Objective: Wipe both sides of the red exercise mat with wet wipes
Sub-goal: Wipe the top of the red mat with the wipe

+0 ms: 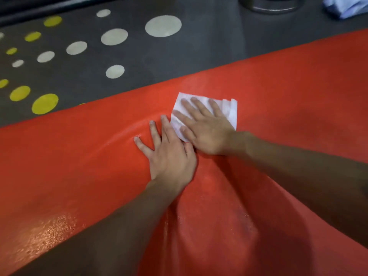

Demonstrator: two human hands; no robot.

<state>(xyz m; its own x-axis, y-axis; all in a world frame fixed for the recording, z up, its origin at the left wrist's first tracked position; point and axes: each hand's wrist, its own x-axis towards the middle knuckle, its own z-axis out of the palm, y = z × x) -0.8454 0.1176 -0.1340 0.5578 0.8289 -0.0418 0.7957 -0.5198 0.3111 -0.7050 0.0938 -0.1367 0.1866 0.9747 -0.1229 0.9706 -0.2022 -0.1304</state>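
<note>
The red exercise mat [278, 86] lies across the dark floor and fills most of the view, its far edge running from lower left to upper right. A white wet wipe [229, 110] lies flat on the mat near the middle. My right hand [205, 126] presses on the wipe with straight, spread fingers. Just left of it, my left hand [169, 152] rests flat on the bare mat, fingers spread, its thumb side touching the right hand. The mat wrinkles around both hands and shines wet at the lower left.
Beyond the mat is grey floor [179, 56] with white and yellow dots. A round dark metal base [272, 5] stands at the top edge. A crumpled pale blue cloth [346, 6] lies in the top right corner.
</note>
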